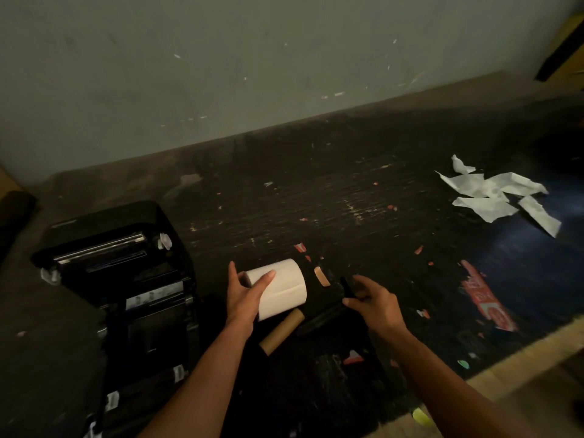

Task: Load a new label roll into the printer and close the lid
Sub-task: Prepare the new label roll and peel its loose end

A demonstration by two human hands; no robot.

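Observation:
A black label printer (126, 279) stands at the left with its lid raised, the roller bar showing at the top. My left hand (246, 295) grips a white label roll (281, 289) just right of the printer, fingers and thumb around its near end. My right hand (369, 298) holds a black spindle piece (347, 287), whose dark shaft runs down-left toward the table. A brown cardboard core (281, 331) lies on the table below the white roll.
The dark scuffed table (347, 200) is strewn with small red and white scraps. Torn white papers (493, 194) lie at the far right. A red printed sticker (486, 298) is on the table at right. A grey wall runs behind.

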